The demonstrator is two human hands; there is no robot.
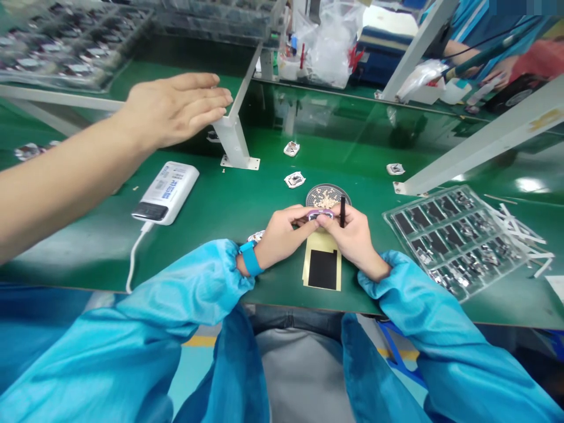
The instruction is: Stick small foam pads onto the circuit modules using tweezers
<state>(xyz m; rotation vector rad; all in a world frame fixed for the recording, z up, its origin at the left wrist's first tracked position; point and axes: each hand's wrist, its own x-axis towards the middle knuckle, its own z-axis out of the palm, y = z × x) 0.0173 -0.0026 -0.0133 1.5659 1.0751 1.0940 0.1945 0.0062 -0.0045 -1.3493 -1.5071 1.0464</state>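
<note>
Both hands meet over the green bench in front of me. My left hand (282,234) pinches the left side of a small purple-rimmed case (321,215), which looks like a watch housing. On the other side, my right hand (355,234) grips the same case, with its thumb on the face. A thin black stick-like tool (342,211) stands up from between the right fingers; its lower end is hidden. Just behind is a round grey dish (328,192) of small pale bits. Below the hands lies a yellow sheet (307,267) bearing a black square (323,270).
Another person's hand (176,108) reaches in from the left beside a shelf leg (235,141). A white power bank (167,191) with cable lies left. Small housings (294,179) dot the bench. A clear compartment tray (453,235) and white strips (524,232) lie right.
</note>
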